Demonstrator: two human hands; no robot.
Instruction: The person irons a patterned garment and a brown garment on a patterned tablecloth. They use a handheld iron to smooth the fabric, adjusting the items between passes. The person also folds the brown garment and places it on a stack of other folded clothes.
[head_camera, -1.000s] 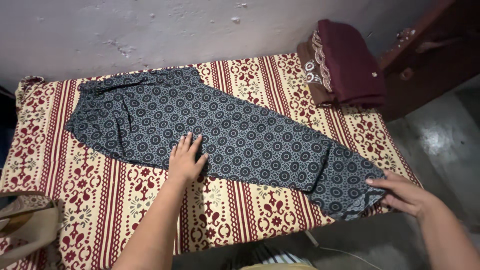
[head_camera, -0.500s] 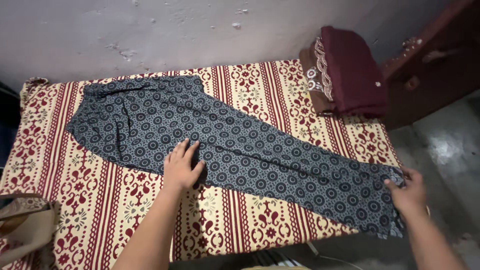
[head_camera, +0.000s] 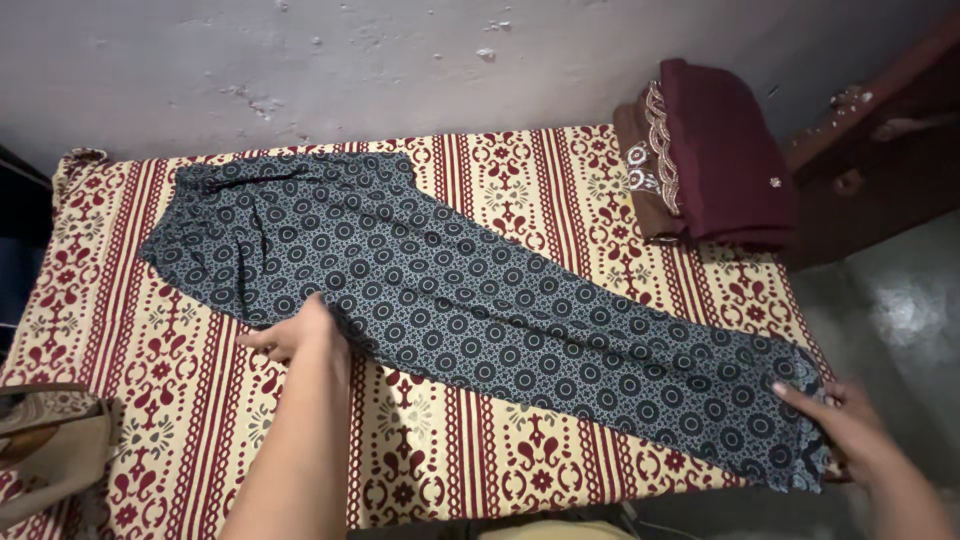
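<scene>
Bed cover (head_camera: 480, 450): cream with dark red striped floral print, spread flat over bed. Folded maroon and brown cloth stack (head_camera: 710, 165), white embroidered trim, at far right corner of bed. Dark wooden furniture (head_camera: 880, 180) just beside stack. Beige bag (head_camera: 50, 440) at near left edge. Grey scuffed wall (head_camera: 350, 70) behind. Shiny grey floor (head_camera: 900, 310) at right.

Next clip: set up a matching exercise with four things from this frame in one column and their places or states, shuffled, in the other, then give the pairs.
Things:
1. left hand
2. right hand
3. folded maroon cloth
4. beige bag

Places or states:
A. stacked at the bed's far right corner
B. gripping the trousers' ankle end
C. at the picture's lower left edge
D. pressed flat on the patterned trousers near their middle

Pairs: 1-D, 2-B, 3-A, 4-C
</scene>
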